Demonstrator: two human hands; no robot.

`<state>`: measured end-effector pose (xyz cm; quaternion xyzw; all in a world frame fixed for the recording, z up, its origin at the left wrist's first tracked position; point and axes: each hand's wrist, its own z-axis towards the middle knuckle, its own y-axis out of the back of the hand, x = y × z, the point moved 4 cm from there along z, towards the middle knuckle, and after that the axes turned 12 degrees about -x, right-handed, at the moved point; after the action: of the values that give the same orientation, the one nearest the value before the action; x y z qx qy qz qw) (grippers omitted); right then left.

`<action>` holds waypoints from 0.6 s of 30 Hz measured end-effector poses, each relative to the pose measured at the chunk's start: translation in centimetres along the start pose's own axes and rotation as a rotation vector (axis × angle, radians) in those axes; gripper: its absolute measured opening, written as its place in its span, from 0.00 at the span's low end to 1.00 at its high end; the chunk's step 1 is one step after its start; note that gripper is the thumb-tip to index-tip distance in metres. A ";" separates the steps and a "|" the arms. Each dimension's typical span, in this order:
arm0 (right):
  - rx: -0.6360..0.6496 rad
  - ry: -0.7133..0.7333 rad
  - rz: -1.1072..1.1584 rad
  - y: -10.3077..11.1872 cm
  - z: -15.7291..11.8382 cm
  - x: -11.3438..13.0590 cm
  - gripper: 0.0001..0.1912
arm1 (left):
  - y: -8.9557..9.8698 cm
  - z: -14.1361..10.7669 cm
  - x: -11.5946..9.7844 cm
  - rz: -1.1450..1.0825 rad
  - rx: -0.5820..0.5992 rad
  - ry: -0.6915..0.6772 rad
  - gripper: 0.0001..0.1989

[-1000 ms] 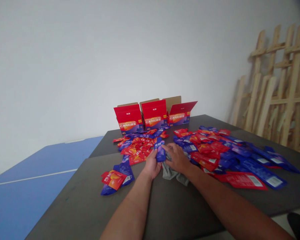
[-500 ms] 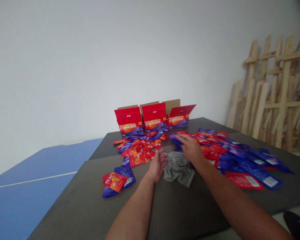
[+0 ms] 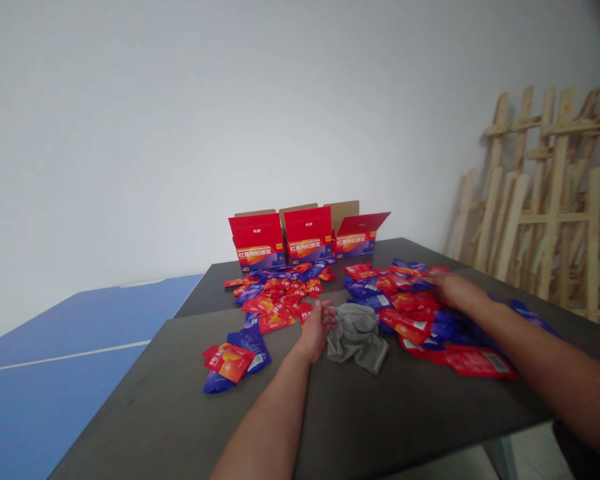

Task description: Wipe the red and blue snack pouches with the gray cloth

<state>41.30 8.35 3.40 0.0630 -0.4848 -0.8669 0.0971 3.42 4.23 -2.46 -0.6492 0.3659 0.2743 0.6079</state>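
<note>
My left hand (image 3: 317,330) lies open on the dark table top, its fingertips touching the edge of a crumpled grey cloth (image 3: 357,338). My right hand (image 3: 455,291) stretches out flat over a wide spread of red and blue sachets (image 3: 405,310), its fingertips among them. Nothing shows in either hand. A second heap of smaller sachets (image 3: 277,300) lies beyond my left hand. A few more sachets (image 3: 233,363) lie in a small stack to its left.
Several red printed cartons with raised flaps (image 3: 307,233) stand in a row at the far table edge. A blue table (image 3: 65,360) adjoins on the left. Wooden fence panels (image 3: 545,200) lean against the white wall on the right.
My left hand no longer holds the blue sachet and now lies open by the cloth. My right hand has moved from the cloth rightward and out over the sachets.
</note>
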 end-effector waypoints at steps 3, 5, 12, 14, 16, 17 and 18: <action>0.086 0.020 -0.005 -0.9 -1.2 -1.0 0.26 | 0.0 0.0 0.1 0.018 -0.001 -0.008 0.21; 0.104 -0.003 0.000 -1.2 -1.6 -1.2 0.26 | 0.1 0.1 0.2 0.036 -0.006 -0.018 0.20; 0.195 -0.155 -0.015 0.0 -1.6 -0.7 0.28 | 0.3 0.4 0.5 0.161 0.017 -0.104 0.15; 0.152 -0.219 -0.079 0.9 -1.0 0.4 0.27 | 0.4 0.5 0.6 0.214 0.028 -0.114 0.14; 0.076 -0.215 -0.130 1.6 0.1 2.8 0.25 | 0.4 0.4 0.7 0.251 0.025 -0.117 0.13; 0.056 -0.174 -0.116 1.7 0.8 4.5 0.23 | 0.4 0.4 0.7 0.267 0.020 -0.116 0.13; 0.039 -0.144 -0.091 1.7 1.6 6.3 0.21 | 0.4 0.4 0.7 0.283 0.015 -0.114 0.13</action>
<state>35.03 7.37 5.59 0.0245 -0.5038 -0.8632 0.0214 3.50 4.49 -3.27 -0.5702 0.4205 0.3909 0.5876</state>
